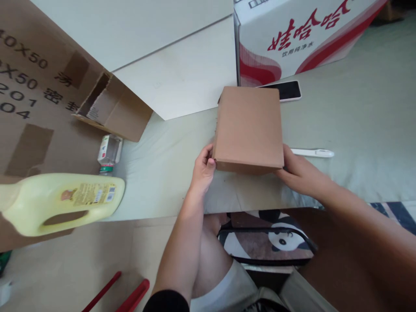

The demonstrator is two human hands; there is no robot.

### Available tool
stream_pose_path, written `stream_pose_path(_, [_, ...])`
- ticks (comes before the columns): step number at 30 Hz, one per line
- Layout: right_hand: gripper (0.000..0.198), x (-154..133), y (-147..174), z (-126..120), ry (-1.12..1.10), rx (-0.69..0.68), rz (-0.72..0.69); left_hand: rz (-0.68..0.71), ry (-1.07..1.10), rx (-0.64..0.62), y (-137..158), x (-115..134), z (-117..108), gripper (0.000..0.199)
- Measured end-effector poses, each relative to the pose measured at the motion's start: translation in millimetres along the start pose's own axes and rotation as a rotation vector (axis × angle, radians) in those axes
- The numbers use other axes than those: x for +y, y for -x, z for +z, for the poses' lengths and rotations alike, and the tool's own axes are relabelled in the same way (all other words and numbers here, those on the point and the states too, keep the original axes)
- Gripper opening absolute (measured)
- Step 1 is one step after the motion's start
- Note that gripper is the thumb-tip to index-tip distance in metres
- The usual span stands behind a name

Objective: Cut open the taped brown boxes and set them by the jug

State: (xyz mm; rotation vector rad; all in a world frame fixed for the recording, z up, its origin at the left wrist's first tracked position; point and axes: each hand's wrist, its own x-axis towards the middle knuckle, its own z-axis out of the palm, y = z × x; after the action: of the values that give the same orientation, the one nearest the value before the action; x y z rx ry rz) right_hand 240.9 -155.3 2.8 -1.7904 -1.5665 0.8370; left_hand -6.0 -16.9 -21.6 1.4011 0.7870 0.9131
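A plain brown cardboard box (249, 128), its upper face smooth and closed, is held between my two hands over the pale green table cover. My left hand (204, 169) grips its near left corner, thumb against the side and fingers curled behind the edge. At the near right corner, my right hand (294, 169) presses the box's side, with its fingertips hidden under and behind it. Just right of that hand lies a slim white utility-knife-like tool (313, 153). Behind the box a dark-screened phone (287, 91) with a pale edge is partly covered.
A white and red water carton (292, 47) stands at the back, beside a white cabinet-like box (182, 73). To the left are an open small carton (120, 108), a clear bottle (109, 151), a yellow jug (94, 195) and a large printed carton (26, 147).
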Motion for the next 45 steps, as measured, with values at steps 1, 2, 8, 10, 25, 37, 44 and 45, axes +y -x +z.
stream_pose_path(1, [0.046, 1.0, 0.4, 0.2, 0.011, 0.007, 0.009, -0.003, 0.012, 0.001, 0.1, 1.6, 2.0, 0.090])
stream_pose_path(2, [0.045, 1.8, 0.8, 0.2, 0.019, 0.012, 0.016, -0.009, 0.031, 0.000, 0.1, 3.4, 4.1, 0.090])
stream_pose_path(8, [0.050, 0.4, 0.3, -1.4, 0.010, 0.011, 0.033, -0.147, 0.242, 0.014, -2.6, 14.4, 12.7, 0.074])
stream_pose_path(10, [0.054, -1.1, -0.9, -1.6, 0.002, 0.006, 0.036, -0.206, 0.305, 0.035, -4.1, 16.9, 12.5, 0.070])
stream_pose_path(25, [0.057, -1.9, -3.0, 3.1, -0.053, 0.018, 0.004, -0.143, -0.002, -0.026, 1.2, 8.2, -1.2, 0.075])
stream_pose_path(37, [0.034, -11.6, -4.6, 9.7, -0.680, 0.132, 0.184, 0.018, -0.102, -0.060, 5.2, 5.4, 21.0, 0.077])
stream_pose_path(44, [0.035, -20.4, -1.5, 9.3, -1.039, 0.161, 0.309, 0.170, -0.170, -0.114, 21.4, 21.4, 35.9, 0.073])
stream_pose_path(45, [0.038, -21.0, -1.7, 8.2, -1.033, 0.147, 0.312, 0.167, -0.162, -0.119, 23.1, 21.2, 37.1, 0.073])
